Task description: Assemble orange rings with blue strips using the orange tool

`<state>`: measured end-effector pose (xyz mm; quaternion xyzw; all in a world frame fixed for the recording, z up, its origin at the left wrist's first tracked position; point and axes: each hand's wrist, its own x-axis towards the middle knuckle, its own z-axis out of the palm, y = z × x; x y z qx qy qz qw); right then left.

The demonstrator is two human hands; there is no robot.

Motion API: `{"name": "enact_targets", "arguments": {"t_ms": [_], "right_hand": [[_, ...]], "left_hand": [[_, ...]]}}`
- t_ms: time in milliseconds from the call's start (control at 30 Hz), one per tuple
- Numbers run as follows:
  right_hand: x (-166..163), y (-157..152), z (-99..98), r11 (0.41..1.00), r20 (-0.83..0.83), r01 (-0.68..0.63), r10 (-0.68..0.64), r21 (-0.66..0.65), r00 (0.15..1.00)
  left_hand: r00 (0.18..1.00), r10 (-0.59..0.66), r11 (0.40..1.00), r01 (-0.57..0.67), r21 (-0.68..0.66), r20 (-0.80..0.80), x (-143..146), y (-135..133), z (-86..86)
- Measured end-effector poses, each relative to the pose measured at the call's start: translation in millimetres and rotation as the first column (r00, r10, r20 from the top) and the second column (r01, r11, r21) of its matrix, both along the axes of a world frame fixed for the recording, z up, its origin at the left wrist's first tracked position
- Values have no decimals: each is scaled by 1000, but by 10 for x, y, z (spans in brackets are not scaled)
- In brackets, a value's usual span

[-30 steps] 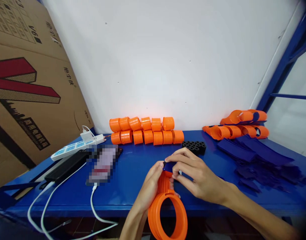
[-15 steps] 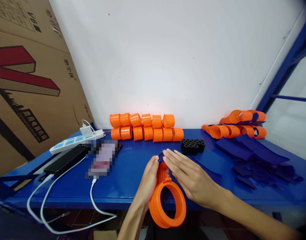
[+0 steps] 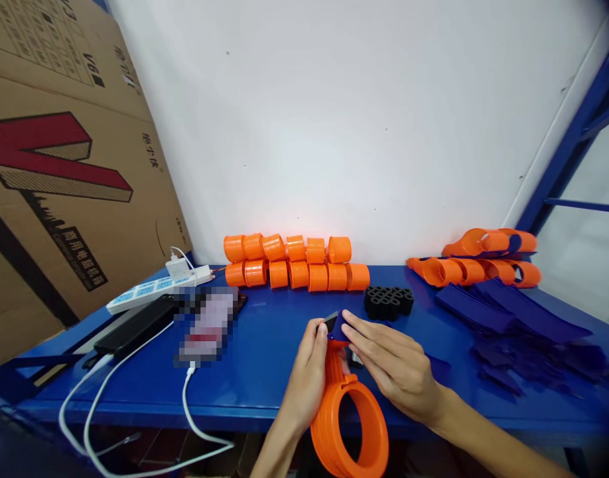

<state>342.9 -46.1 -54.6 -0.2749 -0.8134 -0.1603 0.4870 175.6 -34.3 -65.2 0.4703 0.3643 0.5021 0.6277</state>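
My left hand (image 3: 307, 372) is closed around the stem of an orange plastic ring part (image 3: 378, 438), whose large round opening hangs below, towards me. At the stem's far end sits a dark blue plastic piece (image 3: 338, 328). The fingertips of my right hand (image 3: 399, 365) press on this blue piece from the right, and my left thumb touches its other side. Beside my left thumb a dark grey edge (image 3: 329, 323) shows at the blue piece. Below the right fingers a small shiny bit is partly hidden.
Two rows of orange rings (image 3: 318, 277) stand against the wall. Black tubes (image 3: 388, 303) stand bunched behind my hands. Blue sheets (image 3: 476, 309) and orange parts (image 3: 498, 271) lie at the right. A phone (image 3: 212, 325), power bank (image 3: 135, 325), power strip (image 3: 160, 287) and cables occupy the left.
The orange part and both hands have shifted slightly right and down in view. The blue piece has tilted and shows more of its face. The camera view has shifted a little too.
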Motion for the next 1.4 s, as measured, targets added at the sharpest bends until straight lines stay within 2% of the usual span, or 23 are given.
{"name": "enact_targets", "arguments": {"t_ms": [100, 167, 433, 567, 700, 867, 1133, 1233, 1400], "right_hand": [[-24, 10, -9, 999, -34, 42, -42, -4, 999], [-28, 17, 0, 998, -56, 64, -65, -8, 996], [6, 0, 59, 984, -131, 5, -28, -178, 991], [14, -28, 17, 995, -112, 21, -32, -96, 993], [19, -25, -22, 998, -35, 57, -58, -16, 998], [18, 32, -40, 997, 47, 58, -56, -41, 997], [17, 89, 3, 995, 57, -26, 31, -100, 998], [2, 74, 7, 997, 21, -19, 20, -77, 1000], [-23, 14, 7, 999, -98, -13, 9, -42, 995]], "left_hand": [[988, 134, 988, -127, 91, -73, 0, -6, 15], [981, 159, 979, -142, 145, -112, 4, -13, 37], [992, -68, 989, 81, 123, -108, 28, -34, 69], [991, -70, 990, 83, 115, -111, 30, -44, 56], [983, 22, 991, 2, 133, -182, 30, -38, 37], [975, 79, 987, -47, 154, -209, 38, -20, 18], [945, 155, 973, -96, 209, -287, 13, -14, -11], [942, 151, 969, -81, 232, -301, 16, -23, 2], [975, 58, 965, 0, 264, -213, 44, -63, 32]]}}
